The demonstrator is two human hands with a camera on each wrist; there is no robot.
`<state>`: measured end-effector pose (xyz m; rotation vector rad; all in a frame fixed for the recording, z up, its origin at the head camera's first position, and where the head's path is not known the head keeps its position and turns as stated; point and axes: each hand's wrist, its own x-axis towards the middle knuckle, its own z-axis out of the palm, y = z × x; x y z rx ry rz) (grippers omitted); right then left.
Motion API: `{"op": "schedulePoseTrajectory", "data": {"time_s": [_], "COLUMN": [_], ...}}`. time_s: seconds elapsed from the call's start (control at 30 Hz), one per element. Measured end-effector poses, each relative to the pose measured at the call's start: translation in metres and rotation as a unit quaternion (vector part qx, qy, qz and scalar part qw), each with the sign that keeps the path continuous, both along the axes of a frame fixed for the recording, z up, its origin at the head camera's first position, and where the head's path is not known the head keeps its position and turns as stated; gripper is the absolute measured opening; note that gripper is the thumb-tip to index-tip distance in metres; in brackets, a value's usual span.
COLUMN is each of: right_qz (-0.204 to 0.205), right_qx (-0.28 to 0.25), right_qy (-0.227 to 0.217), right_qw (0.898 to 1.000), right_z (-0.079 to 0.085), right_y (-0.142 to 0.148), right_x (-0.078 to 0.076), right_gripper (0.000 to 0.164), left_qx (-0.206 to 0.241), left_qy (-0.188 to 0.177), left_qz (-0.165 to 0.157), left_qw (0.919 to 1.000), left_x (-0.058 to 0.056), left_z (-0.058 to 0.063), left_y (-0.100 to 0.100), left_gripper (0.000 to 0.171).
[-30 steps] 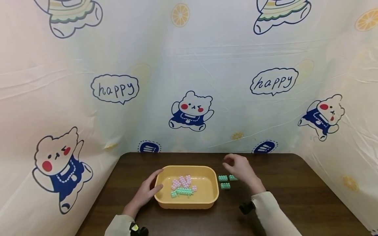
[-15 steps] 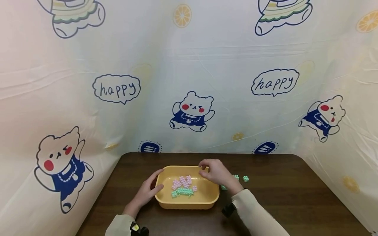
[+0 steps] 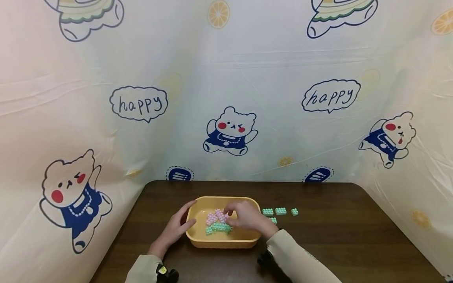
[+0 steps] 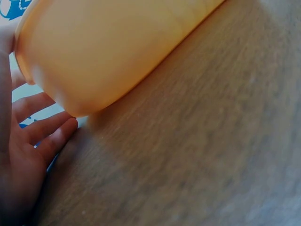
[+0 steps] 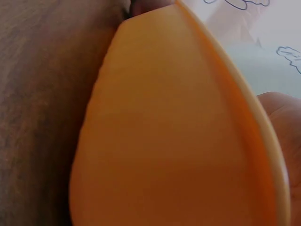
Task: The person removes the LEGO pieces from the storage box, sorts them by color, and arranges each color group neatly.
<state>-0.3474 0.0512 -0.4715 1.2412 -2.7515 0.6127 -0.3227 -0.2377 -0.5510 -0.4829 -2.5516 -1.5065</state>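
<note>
In the head view a yellow plastic tub (image 3: 223,243) stands on the table, with pink building bricks (image 3: 212,218) and mint-green building bricks (image 3: 220,226) inside. My left hand (image 3: 174,227) rests on the tub's left end, fingers and thumb spread along it; the left wrist view shows these fingers (image 4: 42,126) extended against its side. Over the tub's right part, my right hand (image 3: 244,215) reaches in with bent fingers at the bricks. Whether its fingertips pinch one is too small to tell. The right wrist view shows mostly the tub's wall (image 5: 164,117), with part of the hand beyond the rim.
Several green bricks (image 3: 280,211) lie on the dark wooden table (image 3: 336,236) to the right of the tub, partly behind the right wrist. A white printed curtain (image 3: 276,78) hangs around the table's back and sides.
My right hand has moved left from above the loose green bricks, across the tub's right rim and down to the bricks inside. The left hand stays at the tub's left end.
</note>
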Motion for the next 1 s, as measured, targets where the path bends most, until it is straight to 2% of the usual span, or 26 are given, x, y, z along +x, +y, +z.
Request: {"op": "schedulePoseTrajectory", "data": {"time_s": [0.43, 0.77, 1.0], "right_qz": [0.007, -0.026, -0.034], "right_qx": [0.052, 0.082, 0.088], "right_qy": [-0.028, -0.045, -0.041], "right_qw": [0.998, 0.995, 0.995], "right_z": [-0.011, -0.023, -0.024], "right_y": [-0.010, -0.013, -0.015], "right_x": [0.003, 0.003, 0.003], "right_gripper": [0.017, 0.019, 0.021], "left_qx": [0.007, -0.004, -0.002], "left_qy": [-0.002, 0.005, 0.005], "left_qz": [-0.004, -0.004, -0.011], "left_qw": [1.0000, 1.0000, 0.9999], "left_x": [0.000, -0.001, -0.001], "left_z": [0.002, 0.000, -0.001], "left_y": [-0.001, -0.001, -0.002], "left_gripper": [0.060, 0.060, 0.059]}}
